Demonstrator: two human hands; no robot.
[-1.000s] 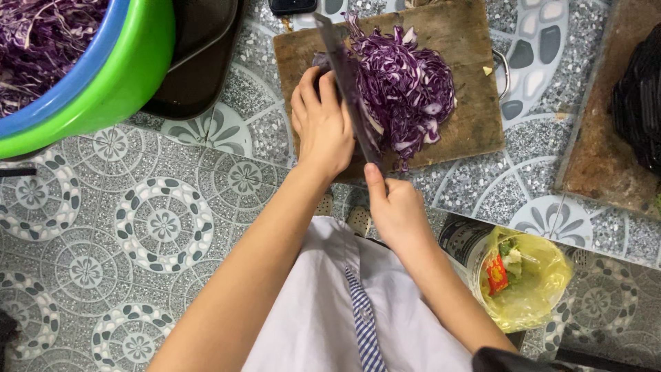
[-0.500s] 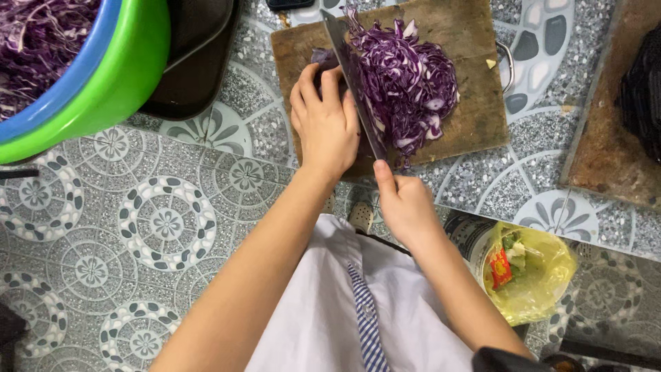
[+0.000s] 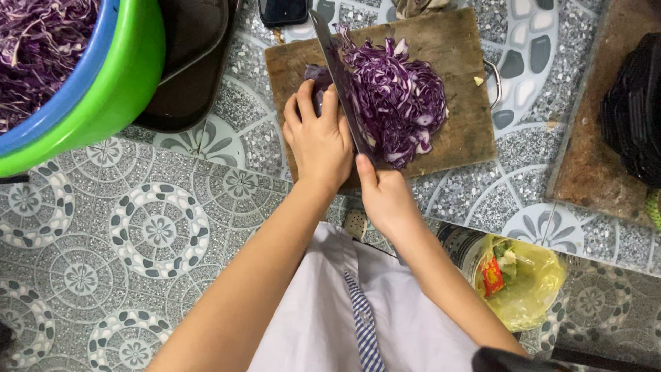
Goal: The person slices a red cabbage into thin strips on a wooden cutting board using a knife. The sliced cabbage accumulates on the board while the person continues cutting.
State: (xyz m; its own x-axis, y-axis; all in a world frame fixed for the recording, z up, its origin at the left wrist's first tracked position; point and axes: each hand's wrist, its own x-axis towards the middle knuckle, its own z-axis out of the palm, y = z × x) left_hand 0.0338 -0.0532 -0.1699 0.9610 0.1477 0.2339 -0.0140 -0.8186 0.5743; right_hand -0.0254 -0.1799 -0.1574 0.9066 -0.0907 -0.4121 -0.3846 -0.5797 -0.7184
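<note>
red cabbage, shredded (image 3: 399, 103), heaped purple on the right half of a worn wooden cutting board (image 3: 461, 131), board flat on a patterned tile floor (image 3: 138, 234) of grey rings and flower shapes. more shredded purple cabbage (image 3: 34, 48) filling a blue basin nested in a green tub (image 3: 131, 76) at upper left, well apart from the board. dark metal tray (image 3: 193, 69) just beside the tub, between it and the board. another brown board (image 3: 585, 158) at far right, carrying a stack of black things (image 3: 637, 110), too cut off to tell what kind. yellow plastic bag of scraps (image 3: 530, 282) in a round container at lower right, near the right forearm. white apron with a blue striped strip (image 3: 358, 324) at bottom centre. dark phone (image 3: 282, 10) at the top edge, just above the board.

left hand (image 3: 317, 141) pressed down on an uncut piece of red cabbage (image 3: 315, 74), fingers curled over it, knuckles close against the flat of the blade. right hand (image 3: 385, 196) clenched around the handle of a long knife (image 3: 341, 76), index finger stretched along the spine; handle itself hidden inside the fist. blade running from the near edge of the board toward the far edge, standing between the uncut piece on its left and the shredded heap on its right, touching both.
</note>
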